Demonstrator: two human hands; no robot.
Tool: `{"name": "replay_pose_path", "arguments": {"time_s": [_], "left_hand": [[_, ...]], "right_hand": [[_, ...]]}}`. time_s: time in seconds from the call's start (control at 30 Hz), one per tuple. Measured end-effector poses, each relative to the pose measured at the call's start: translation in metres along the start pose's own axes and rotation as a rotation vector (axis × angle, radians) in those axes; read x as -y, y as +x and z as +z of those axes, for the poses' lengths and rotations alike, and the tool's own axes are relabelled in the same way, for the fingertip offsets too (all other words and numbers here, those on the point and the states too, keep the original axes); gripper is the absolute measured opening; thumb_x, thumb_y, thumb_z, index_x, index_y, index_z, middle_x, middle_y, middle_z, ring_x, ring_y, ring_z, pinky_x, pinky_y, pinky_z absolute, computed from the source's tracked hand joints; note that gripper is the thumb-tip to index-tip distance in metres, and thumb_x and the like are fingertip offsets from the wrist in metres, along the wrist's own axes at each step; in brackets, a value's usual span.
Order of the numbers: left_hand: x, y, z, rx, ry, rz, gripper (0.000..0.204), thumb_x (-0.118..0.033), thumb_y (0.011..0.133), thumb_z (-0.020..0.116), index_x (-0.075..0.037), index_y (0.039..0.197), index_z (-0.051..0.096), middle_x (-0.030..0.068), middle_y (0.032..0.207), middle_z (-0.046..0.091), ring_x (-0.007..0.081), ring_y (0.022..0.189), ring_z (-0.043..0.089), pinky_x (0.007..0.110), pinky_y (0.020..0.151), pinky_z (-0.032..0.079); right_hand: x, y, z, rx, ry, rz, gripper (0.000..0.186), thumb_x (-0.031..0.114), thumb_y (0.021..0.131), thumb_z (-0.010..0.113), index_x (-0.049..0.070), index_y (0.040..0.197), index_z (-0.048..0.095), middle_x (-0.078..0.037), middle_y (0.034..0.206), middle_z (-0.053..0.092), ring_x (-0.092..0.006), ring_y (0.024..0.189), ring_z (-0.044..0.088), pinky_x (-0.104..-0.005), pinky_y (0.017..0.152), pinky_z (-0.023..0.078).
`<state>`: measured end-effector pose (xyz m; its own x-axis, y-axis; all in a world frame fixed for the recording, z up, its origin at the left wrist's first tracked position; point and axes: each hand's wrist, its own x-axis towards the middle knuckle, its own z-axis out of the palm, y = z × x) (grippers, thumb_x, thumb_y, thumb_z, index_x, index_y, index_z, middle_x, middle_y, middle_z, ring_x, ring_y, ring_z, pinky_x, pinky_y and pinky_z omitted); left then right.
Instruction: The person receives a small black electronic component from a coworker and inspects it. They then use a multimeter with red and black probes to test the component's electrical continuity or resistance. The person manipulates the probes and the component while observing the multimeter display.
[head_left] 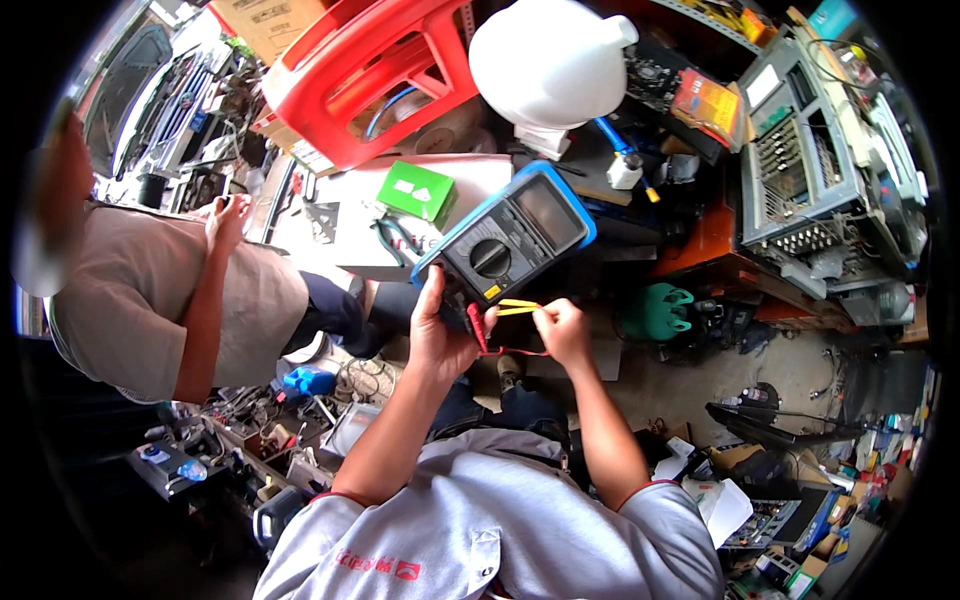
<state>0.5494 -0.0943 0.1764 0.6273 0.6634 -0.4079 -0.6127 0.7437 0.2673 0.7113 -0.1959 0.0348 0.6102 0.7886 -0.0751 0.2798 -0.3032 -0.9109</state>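
Note:
My left hand (440,335) grips the lower left end of a multimeter (515,235) with a blue rim and a dark grey face. A round dial sits in its middle, and its screen is at the far right end. Beside my left fingers is a red test probe (477,325); its thin red lead runs right, beneath my right hand (565,332). Pinched in my right fingers is a slim yellow two-pronged piece (517,307), its prongs pointing left toward the probe. I cannot tell its exact kind.
Ahead, a white-topped box (350,225) bears a green box (415,193) and pliers (390,240). Behind are a red plastic stool (350,90) and a white jug-like container (550,65). A co-worker (170,290) stands at left. Opened electronic equipment (800,140) stands right; loose parts litter the floor.

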Motion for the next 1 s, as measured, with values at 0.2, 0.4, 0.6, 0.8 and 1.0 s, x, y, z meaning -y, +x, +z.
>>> {"name": "replay_pose_path", "arguments": {"time_s": [0.2, 0.4, 0.6, 0.8, 1.0], "left_hand": [[-0.009, -0.029, 0.074, 0.116, -0.020, -0.018, 0.048, -0.048, 0.091, 0.055, -0.012, 0.123, 0.055, 0.0098, 0.111, 0.065, 0.0201, 0.084, 0.068, 0.022, 0.043, 0.051], [-0.032, -0.048, 0.144, 0.295, 0.007, 0.043, 0.047, -0.044, 0.094, 0.052, -0.011, 0.128, 0.052, 0.0160, 0.120, 0.058, 0.0239, 0.089, 0.059, 0.026, 0.046, 0.053], [-0.043, -0.041, 0.189, 0.527, 0.009, -0.037, 0.038, -0.038, 0.094, 0.054, -0.010, 0.121, 0.057, 0.0130, 0.116, 0.062, 0.0283, 0.099, 0.062, 0.031, 0.055, 0.057], [-0.058, -0.033, 0.244, 0.794, 0.177, -0.044, 0.047, -0.032, 0.096, 0.049, -0.002, 0.131, 0.048, 0.0292, 0.137, 0.041, 0.0401, 0.132, 0.036, 0.030, 0.064, 0.060], [-0.034, -0.045, 0.297, 0.850, 0.094, -0.166, 0.041, -0.030, 0.094, 0.054, 0.000, 0.120, 0.051, 0.0286, 0.114, 0.056, 0.0220, 0.077, 0.069, 0.024, 0.053, 0.061]], "right_hand": [[0.005, 0.012, 0.012, 0.041, -0.143, -0.121, 0.019, 0.019, 0.078, 0.068, 0.003, 0.071, 0.061, -0.017, 0.072, 0.064, -0.0356, 0.071, 0.063, -0.0437, 0.064, 0.050], [-0.059, 0.024, -0.005, 0.012, -0.341, 0.119, 0.024, 0.025, 0.077, 0.067, 0.002, 0.072, 0.064, -0.018, 0.069, 0.064, -0.0330, 0.068, 0.066, -0.0401, 0.060, 0.050], [-0.139, 0.005, -0.026, 0.142, 0.150, 0.799, 0.025, 0.024, 0.081, 0.058, 0.007, 0.063, 0.060, -0.004, 0.053, 0.057, -0.0121, 0.040, 0.052, -0.0274, 0.035, 0.036], [-0.233, -0.025, -0.060, -0.075, 0.387, 1.202, 0.018, 0.019, 0.084, 0.051, 0.008, 0.074, 0.062, -0.005, 0.054, 0.056, -0.0140, 0.041, 0.051, -0.0282, 0.035, 0.036], [-0.254, -0.024, -0.101, 0.094, -0.409, 0.953, 0.018, 0.018, 0.084, 0.056, 0.004, 0.074, 0.061, -0.014, 0.068, 0.063, -0.0217, 0.047, 0.055, -0.0423, 0.045, 0.045]]}}
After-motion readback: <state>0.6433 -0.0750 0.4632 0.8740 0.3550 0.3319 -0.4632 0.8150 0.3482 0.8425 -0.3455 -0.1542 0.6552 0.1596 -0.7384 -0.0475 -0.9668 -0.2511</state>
